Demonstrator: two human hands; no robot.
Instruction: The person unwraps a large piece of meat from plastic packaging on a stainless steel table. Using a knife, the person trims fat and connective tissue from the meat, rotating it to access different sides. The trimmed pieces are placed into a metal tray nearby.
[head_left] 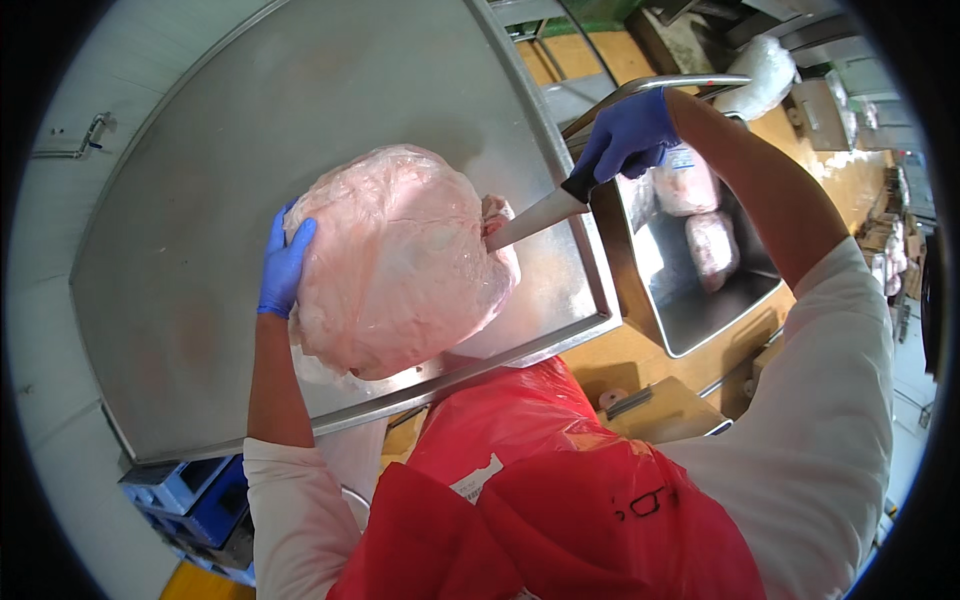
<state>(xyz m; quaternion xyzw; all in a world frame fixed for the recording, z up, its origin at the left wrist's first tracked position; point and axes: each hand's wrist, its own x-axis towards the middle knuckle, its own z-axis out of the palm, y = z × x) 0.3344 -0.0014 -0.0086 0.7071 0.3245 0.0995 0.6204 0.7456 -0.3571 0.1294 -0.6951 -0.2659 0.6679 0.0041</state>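
Observation:
A large pale pink slab of fatty meat (395,265) lies on a steel table (250,110), with a shiny film-like look on its surface. My left hand (285,262), in a blue glove, rests against its left edge with thumb and fingers apart. In my right hand (630,135), gloved in darker blue, is a knife (540,218) with a black handle. Its broad blade points down and left, and the tip is at or inside the meat's right edge, hidden there. A small reddish flap (496,212) stands up beside the blade.
Right of the table stands a steel tub cart (665,335) holding wrapped meat pieces (712,250). Its bent metal handle (690,80) passes near my right hand. A raised rim (595,270) edges the table. Blue crates (205,510) are stacked at lower left. A plastic-wrapped bundle (765,80) sits farther back.

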